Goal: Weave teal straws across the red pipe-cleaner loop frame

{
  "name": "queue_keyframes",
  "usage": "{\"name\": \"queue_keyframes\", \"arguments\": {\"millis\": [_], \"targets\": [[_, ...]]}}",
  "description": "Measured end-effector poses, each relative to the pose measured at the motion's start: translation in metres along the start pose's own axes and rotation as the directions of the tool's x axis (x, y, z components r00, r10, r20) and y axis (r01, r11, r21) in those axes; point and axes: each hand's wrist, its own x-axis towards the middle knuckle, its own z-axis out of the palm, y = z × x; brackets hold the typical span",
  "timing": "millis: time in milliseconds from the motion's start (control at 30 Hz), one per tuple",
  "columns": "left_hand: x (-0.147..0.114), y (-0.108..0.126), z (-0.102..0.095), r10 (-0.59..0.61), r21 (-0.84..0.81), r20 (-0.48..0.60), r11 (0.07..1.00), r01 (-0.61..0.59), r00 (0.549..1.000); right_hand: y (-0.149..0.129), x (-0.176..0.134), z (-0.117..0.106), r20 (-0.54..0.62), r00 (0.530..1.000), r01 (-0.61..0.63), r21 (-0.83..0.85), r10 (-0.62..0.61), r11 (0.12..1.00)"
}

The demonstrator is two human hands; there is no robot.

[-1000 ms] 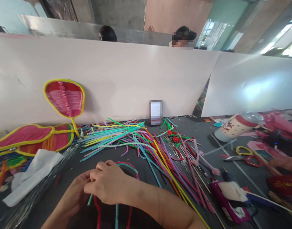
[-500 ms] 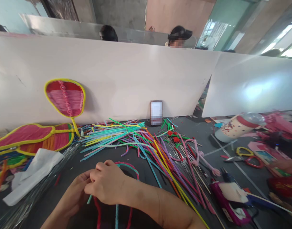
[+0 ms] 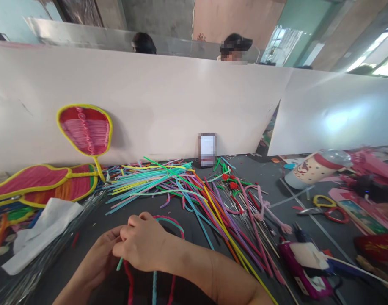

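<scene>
My right hand [image 3: 143, 243] is closed over a red and teal pipe-cleaner loop [image 3: 171, 220], its fingers bunched against the left hand. My left hand [image 3: 103, 254] pinches at the same spot from the left, partly covered by the right. A short teal end [image 3: 119, 264] pokes out beneath the fingers. Below the hands hang red strands [image 3: 130, 281] and a twisted light-blue strand [image 3: 155, 288]. The exact point of the pinch is hidden. Just beyond the hands lies a loose pile of coloured pipe cleaners [image 3: 155, 180].
Yellow-rimmed fan shapes [image 3: 86, 131] stand and lie at left, near white paper [image 3: 50, 235] and wire stems [image 3: 63, 237]. A phone [image 3: 207, 150] leans on the white partition [image 3: 149, 101]. Scissors [image 3: 327, 210], a bottle [image 3: 317, 169] and a purple device [image 3: 303, 271] lie at right.
Both hands keep nearly the same grip and place. The view has shifted very slightly. At the far right, more of a phone-like rectangle shows.
</scene>
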Motion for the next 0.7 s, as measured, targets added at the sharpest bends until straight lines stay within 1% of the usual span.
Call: {"name": "queue_keyframes", "arguments": {"millis": [233,400,600,700], "targets": [[0.002,-0.002,-0.003,0.015,0.008,0.01,1.0,-0.015,1.0,0.0011,-0.0011,-0.0038,0.033,0.999,-0.011,-0.002,0.011,1.0],[0.0038,-0.0019,-0.0034,0.006,0.004,0.032,1.0,-0.006,0.999,0.0011,-0.001,-0.0031,0.026,1.0,-0.015,0.005,0.015,1.0],[0.004,-0.002,-0.0046,-0.007,-0.005,0.014,1.0,0.007,1.0,0.0006,-0.0009,-0.0027,0.014,1.0,-0.011,-0.002,0.011,1.0],[0.0021,-0.0008,-0.0027,-0.006,-0.007,0.013,1.0,0.006,1.0,0.0006,-0.0008,-0.0035,0.028,1.0,-0.008,-0.001,0.008,1.0]]}}
